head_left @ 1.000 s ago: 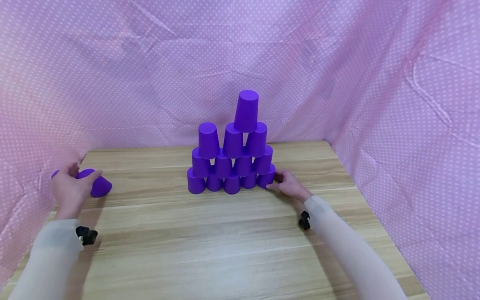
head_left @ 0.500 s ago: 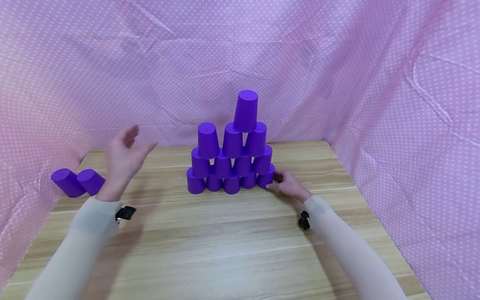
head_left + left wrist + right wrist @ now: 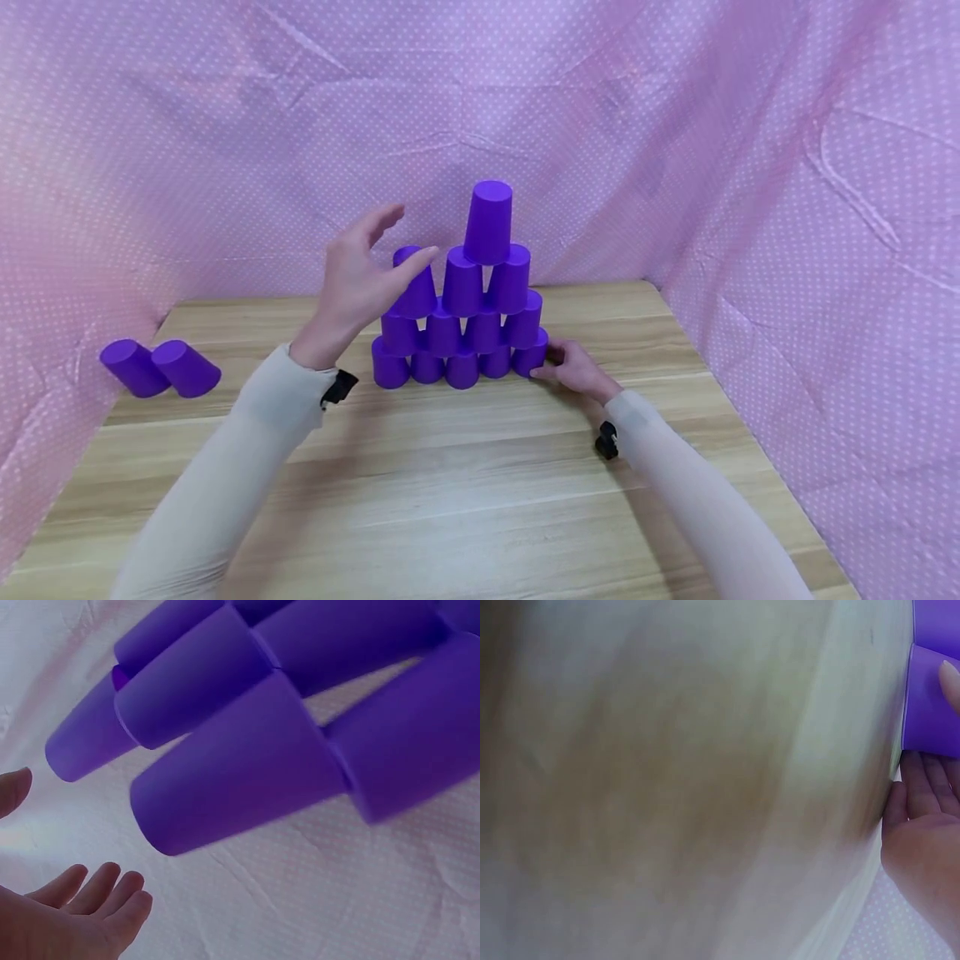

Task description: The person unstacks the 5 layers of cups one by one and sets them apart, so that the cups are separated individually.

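Purple cups stand upside down in a stacked pyramid, with one top cup (image 3: 489,223) at its peak. My left hand (image 3: 354,279) is raised in front of the left cup of the third row (image 3: 417,292), partly covering it in the head view. In the left wrist view, its spread fingers (image 3: 124,900) and thumb hold nothing and are apart from the nearby cup (image 3: 232,772). My right hand (image 3: 576,369) holds the bottom row's rightmost cup (image 3: 528,357), thumb on the near side and fingers behind it. The right wrist view shows that cup (image 3: 930,705) at its edge.
Two more purple cups, a left one (image 3: 135,368) and a right one (image 3: 186,368), stand upside down side by side at the table's left edge. The wooden table (image 3: 450,483) is bordered by pink dotted cloth (image 3: 300,167) behind and at both sides.
My left hand has let go of the cups at the left edge, risen and moved right to the pyramid, empty. My right hand stays at the bottom right cup.
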Demonstrator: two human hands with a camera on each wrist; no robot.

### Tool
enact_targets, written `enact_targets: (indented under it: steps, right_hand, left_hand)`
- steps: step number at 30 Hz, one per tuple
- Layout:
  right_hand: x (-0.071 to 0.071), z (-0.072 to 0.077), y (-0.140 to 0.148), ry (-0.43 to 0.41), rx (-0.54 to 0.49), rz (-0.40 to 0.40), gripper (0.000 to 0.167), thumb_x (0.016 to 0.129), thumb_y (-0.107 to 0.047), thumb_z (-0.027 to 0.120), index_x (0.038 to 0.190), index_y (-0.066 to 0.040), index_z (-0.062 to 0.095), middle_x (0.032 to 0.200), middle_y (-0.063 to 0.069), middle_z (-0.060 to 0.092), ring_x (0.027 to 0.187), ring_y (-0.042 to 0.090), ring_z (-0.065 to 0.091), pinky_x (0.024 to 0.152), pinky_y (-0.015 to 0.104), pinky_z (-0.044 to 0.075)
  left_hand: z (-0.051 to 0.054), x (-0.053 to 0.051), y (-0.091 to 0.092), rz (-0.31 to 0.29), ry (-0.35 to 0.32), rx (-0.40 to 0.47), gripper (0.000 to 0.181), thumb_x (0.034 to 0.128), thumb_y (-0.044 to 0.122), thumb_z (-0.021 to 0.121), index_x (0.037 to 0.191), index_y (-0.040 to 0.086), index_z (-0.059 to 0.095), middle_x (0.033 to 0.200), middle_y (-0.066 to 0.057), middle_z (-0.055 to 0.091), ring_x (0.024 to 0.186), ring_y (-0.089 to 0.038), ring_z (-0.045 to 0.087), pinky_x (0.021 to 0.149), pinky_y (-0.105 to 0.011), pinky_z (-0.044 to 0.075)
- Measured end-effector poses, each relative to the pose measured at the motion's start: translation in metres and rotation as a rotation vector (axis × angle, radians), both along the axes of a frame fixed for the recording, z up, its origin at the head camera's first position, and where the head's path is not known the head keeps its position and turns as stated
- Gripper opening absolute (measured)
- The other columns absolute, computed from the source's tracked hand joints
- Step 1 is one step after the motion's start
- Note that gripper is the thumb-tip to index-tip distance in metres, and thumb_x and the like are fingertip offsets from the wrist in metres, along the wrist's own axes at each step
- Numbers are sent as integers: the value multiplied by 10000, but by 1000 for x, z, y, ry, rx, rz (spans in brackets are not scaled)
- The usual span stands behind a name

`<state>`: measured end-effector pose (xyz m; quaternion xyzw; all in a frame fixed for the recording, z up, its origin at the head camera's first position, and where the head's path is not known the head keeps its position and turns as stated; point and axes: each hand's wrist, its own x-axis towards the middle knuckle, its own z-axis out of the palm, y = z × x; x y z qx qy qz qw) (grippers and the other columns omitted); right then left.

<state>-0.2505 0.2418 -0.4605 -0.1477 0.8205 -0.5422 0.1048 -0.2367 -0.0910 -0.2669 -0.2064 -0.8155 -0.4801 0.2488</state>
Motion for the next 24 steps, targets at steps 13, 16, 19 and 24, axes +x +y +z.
enact_targets:
  steps: [13,16,19,24]
  right_hand:
    - [2,5,-3,-1,18,-5,439,813,42,724,1225,64,576,1175,197,617,1127,357,542,1029,476,366]
    - [-4,-8,1,9,26,-28,448,810,6,743,1229,26,586,1179,158,624,1122,302,556,1025,428,381]
    - [-8,-17,3,18,36,-41,446,810,-22,753,1226,3,595,1170,128,633,1106,266,570,1018,400,392]
    - [-7,-16,1,0,70,-41,424,818,-51,753,1215,-23,606,1149,99,644,1083,250,581,1019,405,388]
  left_hand:
    - [25,-15,49,-83,-239,-120,812,762,403,799,1403,55,443,1340,-101,532,1201,-227,505,981,-284,411]
    - [26,-21,56,-88,-247,-115,811,754,402,804,1394,46,455,1305,-110,556,1166,-256,527,952,-318,438]
    - [25,-25,60,-91,-241,-94,795,750,394,808,1377,38,474,1260,-105,581,1141,-249,541,935,-306,445]
    - [22,-28,65,-112,-253,-50,743,753,368,814,1359,70,506,1200,-53,614,1089,-189,567,919,-284,453]
